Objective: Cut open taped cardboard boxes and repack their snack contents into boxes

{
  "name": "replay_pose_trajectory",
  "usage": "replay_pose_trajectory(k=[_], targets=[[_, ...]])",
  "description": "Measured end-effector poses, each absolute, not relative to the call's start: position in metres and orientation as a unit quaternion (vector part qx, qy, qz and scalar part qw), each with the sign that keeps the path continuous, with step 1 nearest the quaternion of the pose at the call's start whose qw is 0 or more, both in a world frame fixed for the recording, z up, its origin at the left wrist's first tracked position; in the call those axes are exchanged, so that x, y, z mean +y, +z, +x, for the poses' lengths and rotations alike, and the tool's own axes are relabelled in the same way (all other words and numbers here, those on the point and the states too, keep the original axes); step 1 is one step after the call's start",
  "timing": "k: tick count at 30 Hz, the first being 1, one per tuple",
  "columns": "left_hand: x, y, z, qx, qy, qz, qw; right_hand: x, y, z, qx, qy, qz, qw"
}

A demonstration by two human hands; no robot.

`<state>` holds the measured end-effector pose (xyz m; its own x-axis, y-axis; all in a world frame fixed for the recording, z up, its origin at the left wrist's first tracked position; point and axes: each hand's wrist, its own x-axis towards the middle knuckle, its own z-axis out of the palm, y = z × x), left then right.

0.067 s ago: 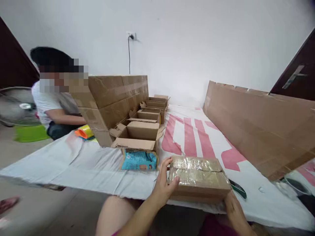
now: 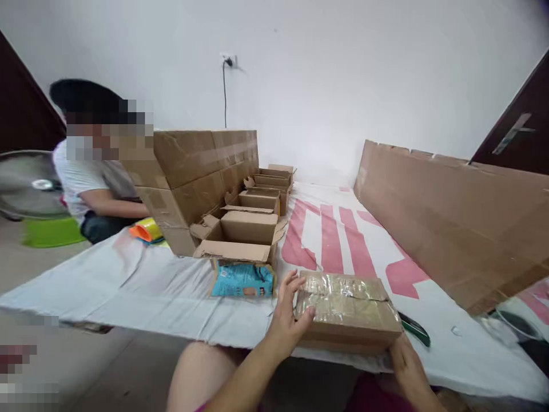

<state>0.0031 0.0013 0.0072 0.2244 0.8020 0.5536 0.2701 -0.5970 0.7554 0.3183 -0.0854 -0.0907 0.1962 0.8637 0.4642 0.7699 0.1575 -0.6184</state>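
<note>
Beyond the left hand point(image 2: 286, 317), open cartons point(image 2: 246, 229) stand unsealed. Left hand: fingers spread, palm against the left end of the taped box point(image 2: 349, 312), clasping nothing. The box lies between the hands at the bench point(image 2: 128, 286) edge, flaps closed, top seam taped. Right hand point(image 2: 405, 360): at its near right corner, fingers hidden, grip undeterminable.

Far beyond my left hand point(image 2: 288, 317) and right hand point(image 2: 405, 360) I see a plain bare white wall point(image 2: 343, 86), evenly lit, with a white wall socket point(image 2: 227, 61) and a black cable point(image 2: 225, 97) hanging from it. Up and right of the right hand stands a dark brown door point(image 2: 534, 97) with a metal handle point(image 2: 512, 134). Well left of the left hand, a round grey fan point(image 2: 26, 183) stands on the pale grey floor point(image 2: 107, 372).
</note>
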Motion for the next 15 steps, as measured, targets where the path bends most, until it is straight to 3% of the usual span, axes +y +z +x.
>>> replay_pose_trajectory(k=[8, 15], targets=[[0.019, 0.028, -0.001, 0.406, 0.475, 0.757, 0.193, -0.085, -0.082, 0.311, -0.660, 0.075, -0.653, 0.364], [0.022, 0.004, 0.001, 0.355, 0.533, 0.723, 0.259, -0.068, -0.066, 0.351, -0.640, -0.065, -0.697, 0.315]])
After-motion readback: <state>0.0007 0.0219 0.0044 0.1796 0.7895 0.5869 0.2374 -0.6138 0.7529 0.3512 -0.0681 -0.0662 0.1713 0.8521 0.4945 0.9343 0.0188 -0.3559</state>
